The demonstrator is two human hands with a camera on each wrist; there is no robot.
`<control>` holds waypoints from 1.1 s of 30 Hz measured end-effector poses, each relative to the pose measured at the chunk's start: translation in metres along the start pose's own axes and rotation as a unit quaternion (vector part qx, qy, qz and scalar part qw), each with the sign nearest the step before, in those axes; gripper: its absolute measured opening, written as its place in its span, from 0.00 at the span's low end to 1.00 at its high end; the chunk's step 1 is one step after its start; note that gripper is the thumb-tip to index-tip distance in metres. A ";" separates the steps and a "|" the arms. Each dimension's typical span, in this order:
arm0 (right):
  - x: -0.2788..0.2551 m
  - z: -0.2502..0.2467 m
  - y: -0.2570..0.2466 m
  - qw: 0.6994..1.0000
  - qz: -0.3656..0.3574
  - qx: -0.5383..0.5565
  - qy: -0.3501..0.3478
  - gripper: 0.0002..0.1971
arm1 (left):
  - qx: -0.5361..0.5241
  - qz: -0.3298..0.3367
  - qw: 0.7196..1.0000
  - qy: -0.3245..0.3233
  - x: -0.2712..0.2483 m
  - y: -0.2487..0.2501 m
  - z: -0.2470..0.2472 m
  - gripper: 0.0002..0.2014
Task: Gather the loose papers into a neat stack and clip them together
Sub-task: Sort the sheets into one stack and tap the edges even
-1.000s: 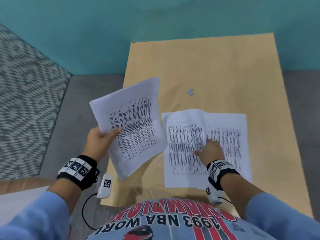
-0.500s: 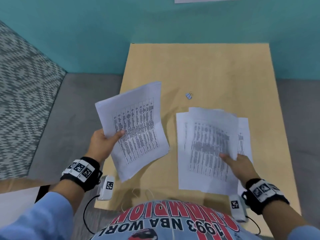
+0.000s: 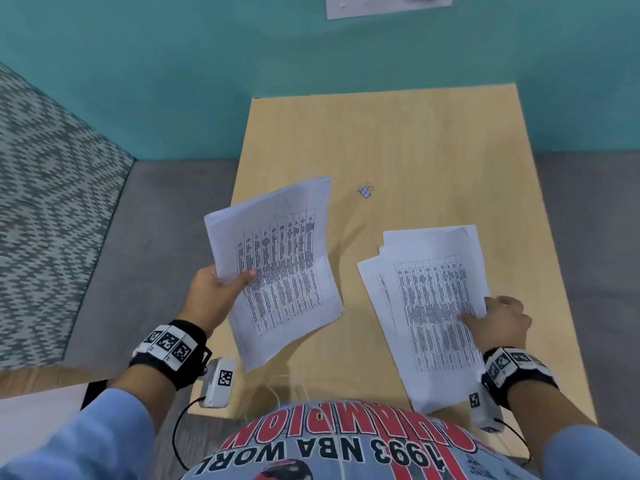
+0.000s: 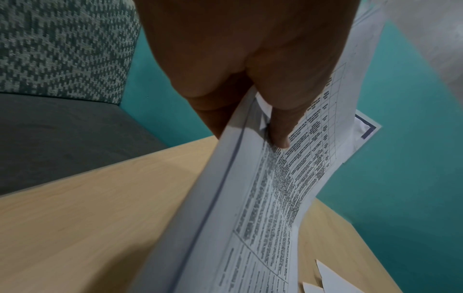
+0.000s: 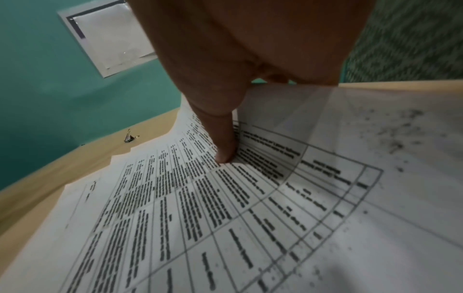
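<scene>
My left hand (image 3: 221,289) pinches a bundle of printed sheets (image 3: 277,268) by its left edge, thumb on top, held tilted above the left side of the wooden table (image 3: 398,140). In the left wrist view the thumb (image 4: 278,126) presses on the same bundle (image 4: 250,218). My right hand (image 3: 495,317) grips the right edge of a second, loosely fanned set of papers (image 3: 426,306) on the table's right half, thumb (image 5: 223,142) on the printed top sheet (image 5: 200,218). A small binder clip (image 3: 365,190) lies on the table beyond both sets, also visible in the right wrist view (image 5: 130,137).
A teal wall (image 3: 311,57) runs behind the table, with a white notice (image 3: 384,3) stuck on it. A grey seat (image 3: 138,244) with a patterned backrest (image 3: 45,216) stands to the left. The far half of the table holds only the clip.
My right hand moved from the middle of the flat sheets to their right edge, pulled them together into a fanned pile and took hold of it. The left bundle stayed about where it was.
</scene>
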State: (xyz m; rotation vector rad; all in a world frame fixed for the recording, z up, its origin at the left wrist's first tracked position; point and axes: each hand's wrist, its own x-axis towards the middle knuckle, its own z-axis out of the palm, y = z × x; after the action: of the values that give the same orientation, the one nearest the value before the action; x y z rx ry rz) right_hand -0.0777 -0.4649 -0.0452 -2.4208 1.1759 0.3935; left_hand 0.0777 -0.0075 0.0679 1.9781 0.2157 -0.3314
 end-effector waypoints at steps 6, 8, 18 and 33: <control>-0.002 -0.010 -0.002 0.992 -0.021 0.102 -0.073 0.11 | -0.021 -0.028 0.999 0.018 -0.008 -0.005 -0.003 0.08; -0.008 -0.013 -0.004 0.988 -0.033 0.129 -0.083 0.09 | -0.026 -0.033 0.999 0.019 -0.010 -0.005 -0.004 0.07; -0.031 -0.051 0.007 0.926 -0.006 0.374 -0.042 0.27 | -0.003 -0.066 0.998 0.023 -0.009 -0.008 0.004 0.09; -0.066 -0.166 -0.045 0.788 -0.132 0.556 -0.229 0.25 | -0.045 -0.077 0.989 -0.120 -0.016 0.031 0.074 0.20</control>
State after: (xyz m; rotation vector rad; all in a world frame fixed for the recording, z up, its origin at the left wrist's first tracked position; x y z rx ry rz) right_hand -0.0698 -0.4759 0.1389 -1.2894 0.5404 0.1041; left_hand 0.0620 -0.0883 0.0709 1.8179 0.2260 -0.6451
